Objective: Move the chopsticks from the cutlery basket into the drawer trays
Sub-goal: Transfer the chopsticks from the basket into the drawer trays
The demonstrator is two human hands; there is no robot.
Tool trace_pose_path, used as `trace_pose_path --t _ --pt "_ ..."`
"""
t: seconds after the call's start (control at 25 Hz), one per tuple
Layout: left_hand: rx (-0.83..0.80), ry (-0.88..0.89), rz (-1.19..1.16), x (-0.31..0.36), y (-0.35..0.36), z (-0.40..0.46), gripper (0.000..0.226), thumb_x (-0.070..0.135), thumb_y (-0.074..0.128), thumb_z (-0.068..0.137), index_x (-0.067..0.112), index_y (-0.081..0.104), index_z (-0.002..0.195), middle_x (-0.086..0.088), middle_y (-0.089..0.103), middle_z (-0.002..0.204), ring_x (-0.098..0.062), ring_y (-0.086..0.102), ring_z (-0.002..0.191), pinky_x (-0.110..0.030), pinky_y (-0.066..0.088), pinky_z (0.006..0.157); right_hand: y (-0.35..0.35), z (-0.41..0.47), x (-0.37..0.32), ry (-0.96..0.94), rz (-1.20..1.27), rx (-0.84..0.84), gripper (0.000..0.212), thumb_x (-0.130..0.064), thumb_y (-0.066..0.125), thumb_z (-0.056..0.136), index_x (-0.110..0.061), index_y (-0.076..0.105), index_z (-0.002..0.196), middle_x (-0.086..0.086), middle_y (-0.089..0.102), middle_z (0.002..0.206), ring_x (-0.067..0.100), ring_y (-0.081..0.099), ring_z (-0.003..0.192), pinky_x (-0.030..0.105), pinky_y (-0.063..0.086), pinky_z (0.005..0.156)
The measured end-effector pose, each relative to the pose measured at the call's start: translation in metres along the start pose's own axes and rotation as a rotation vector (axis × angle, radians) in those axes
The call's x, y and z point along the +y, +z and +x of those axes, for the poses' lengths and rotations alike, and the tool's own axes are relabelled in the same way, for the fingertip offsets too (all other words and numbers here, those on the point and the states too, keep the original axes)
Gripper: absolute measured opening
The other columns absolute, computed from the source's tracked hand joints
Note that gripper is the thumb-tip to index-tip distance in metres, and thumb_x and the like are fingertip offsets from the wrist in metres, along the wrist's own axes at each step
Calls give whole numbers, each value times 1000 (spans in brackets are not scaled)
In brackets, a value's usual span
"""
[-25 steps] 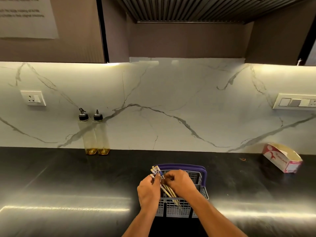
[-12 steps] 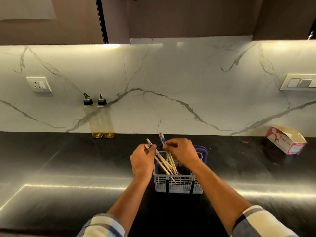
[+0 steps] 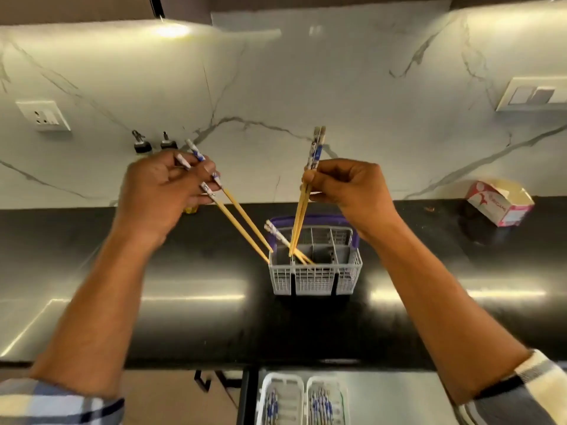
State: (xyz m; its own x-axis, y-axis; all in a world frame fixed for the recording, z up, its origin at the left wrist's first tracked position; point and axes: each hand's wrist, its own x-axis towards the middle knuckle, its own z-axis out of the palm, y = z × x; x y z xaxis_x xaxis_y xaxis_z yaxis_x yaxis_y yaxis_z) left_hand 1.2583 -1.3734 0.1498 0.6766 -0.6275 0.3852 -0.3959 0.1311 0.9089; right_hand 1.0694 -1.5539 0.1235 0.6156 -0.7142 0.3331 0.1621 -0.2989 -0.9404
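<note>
Both fingers point(image 3: 211, 176) around chopsticks point(image 3: 302, 207)

Two hands raised over the worktop point(image 3: 190, 302): left hand point(image 3: 159, 191) gripping two chopsticks point(image 3: 242, 222), right hand point(image 3: 349, 191) pinching two more point(image 3: 302, 207). Another two chopsticks point(image 3: 283, 239) left leaning in one grey cutlery basket point(image 3: 316, 279) with six compartments. Below the worktop edge, two white trays point(image 3: 302, 400) side by side in one open drawer point(image 3: 399, 397), each holding a bundle of chopsticks too blurred to count. Against the marble wall, two dispenser bottles point(image 3: 155, 144), one wall socket point(image 3: 43, 115), one switch panel point(image 3: 534, 95). One red-and-white carton point(image 3: 498, 202) at far right.
</note>
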Motion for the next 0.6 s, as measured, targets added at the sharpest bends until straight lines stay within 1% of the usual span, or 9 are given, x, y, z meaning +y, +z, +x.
trace_pose_path --t 0.08,0.12,0.2,0.24,0.32,0.4,0.44,0.52,0.6 --pt "-132 -55 -34 -7 -7 -25 8 7 65 87 12 69 93 -10 77 89 -20 77 79 -30 62 68 0 -32 11 95 48 -23 9 -11 70 88 -6 75 94 14 76 87 27 75 83 31 61 78" --pt "-192 -110 -54 -19 -7 -42 10 4 65 85 7 68 94 -12 77 87 -21 77 76 -29 62 65 0 -52 25 162 70 -32 8 -9 69 88 -6 75 92 16 76 86 26 75 82 30 61 76" --pt "-312 -250 -20 -59 -4 -78 11 0 66 82 0 67 94 -17 77 84 -29 76 76 -32 63 64 4 -97 61 352 107 -50 9 -8 67 89 -3 74 93 18 75 87 25 75 82 29 61 75" --pt "-377 -324 22 -84 0 -98 11 1 67 83 0 68 94 -17 77 85 -32 75 80 -36 63 68 9 -120 83 448 91 -59 10 -9 67 89 -4 73 94 15 75 87 24 75 83 30 61 76" --pt "-480 -463 67 -133 10 -134 16 15 74 80 5 70 93 -18 77 87 -34 75 85 -47 62 76 21 -163 128 600 26 -61 10 -13 66 90 -7 73 94 11 76 87 21 75 82 30 61 78" --pt "-535 -551 90 -173 21 -164 23 28 80 77 11 72 90 -17 76 85 -29 76 81 -54 60 78 38 -196 169 691 -49 -65 9 -16 67 90 -11 74 93 8 76 85 18 75 80 30 61 78" --pt "-578 -562 135 -189 28 -177 19 26 78 79 13 71 90 -15 76 84 -26 76 79 -52 61 77 49 -209 187 708 -96 -78 8 -18 68 90 -15 74 92 6 76 84 17 74 80 31 61 79" --pt "-655 -542 255 -216 40 -199 8 23 72 87 18 67 90 -9 76 83 -16 75 77 -43 62 75 67 -228 215 722 -192 -110 6 -23 69 90 -23 75 88 1 76 81 17 74 78 34 62 77" --pt "-711 -504 384 -238 47 -213 7 31 70 89 28 63 86 0 74 80 -9 73 73 -37 61 72 79 -240 234 771 -281 -107 9 -25 69 91 -28 74 84 -1 74 78 19 73 76 36 62 75"
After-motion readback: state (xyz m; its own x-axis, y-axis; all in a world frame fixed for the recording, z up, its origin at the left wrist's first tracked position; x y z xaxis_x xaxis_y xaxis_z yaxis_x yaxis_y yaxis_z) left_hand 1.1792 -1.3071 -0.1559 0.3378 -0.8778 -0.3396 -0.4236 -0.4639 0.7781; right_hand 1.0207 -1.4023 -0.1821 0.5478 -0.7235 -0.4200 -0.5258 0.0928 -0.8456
